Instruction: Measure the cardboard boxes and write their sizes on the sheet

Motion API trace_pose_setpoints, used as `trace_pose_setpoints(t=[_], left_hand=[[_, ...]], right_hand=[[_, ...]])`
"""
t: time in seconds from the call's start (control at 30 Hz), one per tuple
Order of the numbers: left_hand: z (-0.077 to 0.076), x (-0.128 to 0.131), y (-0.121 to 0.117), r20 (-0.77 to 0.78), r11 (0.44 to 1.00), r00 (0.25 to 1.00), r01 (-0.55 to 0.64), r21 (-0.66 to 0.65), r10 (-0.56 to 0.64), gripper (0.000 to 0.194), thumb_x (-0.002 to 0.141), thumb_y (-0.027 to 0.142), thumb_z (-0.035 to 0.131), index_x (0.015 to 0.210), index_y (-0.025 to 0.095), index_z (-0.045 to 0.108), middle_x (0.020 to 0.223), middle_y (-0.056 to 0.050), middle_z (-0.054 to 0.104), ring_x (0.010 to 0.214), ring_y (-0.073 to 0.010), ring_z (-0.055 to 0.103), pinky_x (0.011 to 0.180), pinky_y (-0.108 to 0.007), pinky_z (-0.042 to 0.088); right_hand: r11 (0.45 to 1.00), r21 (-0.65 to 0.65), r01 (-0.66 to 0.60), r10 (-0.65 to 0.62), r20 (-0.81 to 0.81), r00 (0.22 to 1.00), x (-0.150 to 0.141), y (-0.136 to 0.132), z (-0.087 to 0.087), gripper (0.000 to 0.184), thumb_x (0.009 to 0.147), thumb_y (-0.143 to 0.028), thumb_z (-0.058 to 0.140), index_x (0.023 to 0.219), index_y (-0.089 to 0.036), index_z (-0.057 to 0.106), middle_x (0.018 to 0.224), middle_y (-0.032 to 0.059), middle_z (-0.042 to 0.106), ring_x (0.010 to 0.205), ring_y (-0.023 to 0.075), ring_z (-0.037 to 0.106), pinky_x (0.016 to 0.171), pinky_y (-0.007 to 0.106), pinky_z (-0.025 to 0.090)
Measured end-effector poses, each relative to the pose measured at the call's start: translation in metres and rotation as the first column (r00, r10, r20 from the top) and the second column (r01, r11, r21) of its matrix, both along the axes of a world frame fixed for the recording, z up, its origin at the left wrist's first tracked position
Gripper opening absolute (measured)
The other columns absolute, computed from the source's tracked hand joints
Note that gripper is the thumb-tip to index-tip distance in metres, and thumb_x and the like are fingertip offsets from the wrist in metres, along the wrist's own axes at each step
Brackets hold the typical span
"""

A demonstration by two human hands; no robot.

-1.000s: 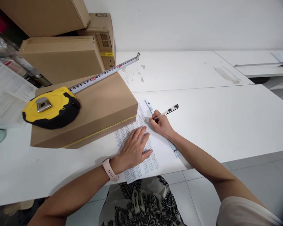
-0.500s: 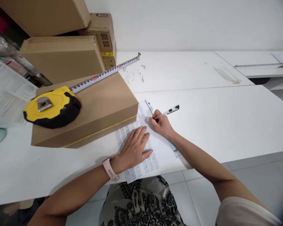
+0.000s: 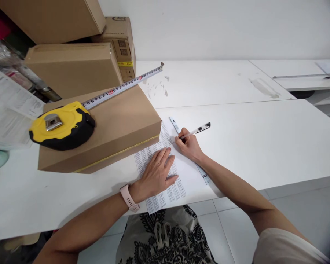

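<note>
A: Containers first. What is on the table (image 3: 260, 137)?
B: One long brown cardboard box (image 3: 123, 119), left of centre, yellow line along its near side. Top face unbroken; contents hidden. A yellow-and-black tape measure (image 3: 62, 126) lies on top, its metal blade running toward the upper centre, past the box's far edge.
A: Other containers?
B: Upper left of the frame: a large brown carton (image 3: 46, 22), partly cut off, above a wide brown carton (image 3: 74, 69). Just right of these, a printed brown carton (image 3: 120, 44) bearing square codes. Insides out of sight for all three.
A: Hands?
B: Right hand (image 3: 189, 146), centre: grip clamped on a slim pale pen with a black end (image 3: 199, 128), tilted up to the right. Tip hidden by the fingers.
A: Left?
B: Left hand (image 3: 158, 172), lower centre: laid flat, fingers slightly apart, on a white paper sheet with rows of small writing (image 3: 178, 189).
A: Position of the sheet?
B: Centre, at the near edge of the table, beside the long box. Whether the box overlaps it, cannot tell.
</note>
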State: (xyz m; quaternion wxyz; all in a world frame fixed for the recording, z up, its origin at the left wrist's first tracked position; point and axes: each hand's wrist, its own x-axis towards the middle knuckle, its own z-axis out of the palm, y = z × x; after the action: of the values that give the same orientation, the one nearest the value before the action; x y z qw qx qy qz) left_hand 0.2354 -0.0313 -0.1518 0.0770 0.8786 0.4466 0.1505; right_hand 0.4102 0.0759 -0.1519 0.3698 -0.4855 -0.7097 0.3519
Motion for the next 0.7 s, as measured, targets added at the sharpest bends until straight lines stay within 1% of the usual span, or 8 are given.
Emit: trace_pose_setpoints(t=[0.17, 0.27, 0.33, 0.4, 0.47, 0.6, 0.63, 0.7], left_hand=[[-0.001, 0.001, 0.002, 0.013, 1.0, 1.0, 0.007, 0.008, -0.007, 0.061, 0.091, 0.045, 0.059, 0.133, 0.002, 0.05, 0.151, -0.028, 0.04, 0.142, -0.0388, 0.035, 0.115, -0.055, 0.033], [0.006, 0.0, 0.0, 0.089, 0.995, 0.996, -0.014, 0.102, 0.005, 0.046, 0.092, 0.038, 0.058, 0.127, 0.008, 0.054, 0.146, -0.023, 0.049, 0.139, -0.0338, 0.042, 0.112, -0.051, 0.04], [0.02, -0.004, -0.005, 0.165, 0.96, 0.986, -0.066, 0.271, 0.021, 0.035, 0.093, 0.028, 0.058, 0.125, 0.015, 0.054, 0.141, -0.016, 0.055, 0.137, -0.0291, 0.045, 0.108, -0.048, 0.045], [0.042, -0.015, -0.013, 0.23, 0.866, 0.97, -0.178, 0.466, 0.076, 0.037, 0.09, 0.021, 0.062, 0.126, 0.02, 0.053, 0.137, -0.012, 0.059, 0.134, -0.0274, 0.047, 0.105, -0.047, 0.047], [0.068, -0.033, -0.023, 0.282, 0.72, 0.939, -0.333, 0.609, 0.196, 0.045, 0.085, 0.018, 0.068, 0.128, 0.023, 0.053, 0.136, -0.01, 0.059, 0.132, -0.0299, 0.048, 0.105, -0.052, 0.045], [0.114, -0.079, -0.032, 0.405, 0.408, 0.794, -0.589, 0.697, 0.454, 0.059, 0.075, 0.03, 0.079, 0.129, 0.021, 0.056, 0.147, -0.014, 0.047, 0.136, -0.0405, 0.039, 0.111, -0.066, 0.029], [0.121, -0.09, -0.031, 0.414, 0.392, 0.755, -0.631, 0.669, 0.508, 0.066, 0.073, 0.036, 0.081, 0.132, 0.02, 0.054, 0.149, -0.016, 0.044, 0.138, -0.0419, 0.036, 0.113, -0.066, 0.027], [0.131, -0.109, -0.027, 0.423, 0.432, 0.673, -0.726, 0.535, 0.607, 0.079, 0.071, 0.046, 0.081, 0.138, 0.02, 0.048, 0.149, -0.017, 0.043, 0.141, -0.0412, 0.034, 0.116, -0.062, 0.025]], right_hand=[[0.966, 0.258, -0.013, -0.004, 0.063, 0.998, 0.013, 0.011, -0.002, 0.01, 0.094, -0.03, 0.049, 0.096, -0.022, 0.055, 0.08, 0.003, 0.06, 0.067, 0.0165, 0.054, 0.063, 0.031, 0.045], [0.892, 0.424, -0.156, 0.061, 0.229, 0.971, 0.025, 0.023, -0.008, 0.027, 0.092, -0.013, 0.041, 0.107, -0.021, 0.062, 0.1, 0.0107, 0.064, 0.091, 0.0229, 0.058, 0.08, 0.037, 0.049], [0.865, 0.451, -0.22, 0.064, 0.335, 0.94, 0.031, 0.029, -0.012, 0.038, 0.086, -0.004, 0.039, 0.109, -0.02, 0.065, 0.103, 0.0128, 0.065, 0.095, 0.0253, 0.057, 0.081, 0.038, 0.049], [0.859, 0.441, -0.259, 0.062, 0.414, 0.908, 0.034, 0.031, -0.016, 0.047, 0.081, 0.001, 0.04, 0.114, -0.019, 0.066, 0.105, 0.0134, 0.066, 0.096, 0.0264, 0.056, 0.078, 0.038, 0.049], [0.867, 0.417, -0.272, 0.07, 0.44, 0.895, 0.035, 0.032, -0.017, 0.053, 0.08, 0.002, 0.04, 0.122, -0.019, 0.064, 0.107, 0.013, 0.067, 0.097, 0.0267, 0.057, 0.077, 0.039, 0.05], [0.916, 0.374, -0.144, 0.009, 0.339, 0.941, 0.034, 0.029, -0.016, 0.049, 0.091, -0.009, 0.039, 0.136, -0.019, 0.056, 0.102, 0.0105, 0.07, 0.095, 0.0257, 0.06, 0.081, 0.04, 0.051], [0.926, 0.361, -0.107, -0.013, 0.314, 0.949, 0.034, 0.029, -0.015, 0.047, 0.092, -0.011, 0.039, 0.136, -0.019, 0.055, 0.101, 0.0097, 0.071, 0.095, 0.0253, 0.061, 0.083, 0.04, 0.051], [0.94, 0.335, -0.062, -0.038, 0.284, 0.958, 0.035, 0.029, -0.015, 0.047, 0.092, -0.012, 0.039, 0.135, -0.018, 0.056, 0.101, 0.0086, 0.071, 0.096, 0.0248, 0.062, 0.085, 0.04, 0.05]])
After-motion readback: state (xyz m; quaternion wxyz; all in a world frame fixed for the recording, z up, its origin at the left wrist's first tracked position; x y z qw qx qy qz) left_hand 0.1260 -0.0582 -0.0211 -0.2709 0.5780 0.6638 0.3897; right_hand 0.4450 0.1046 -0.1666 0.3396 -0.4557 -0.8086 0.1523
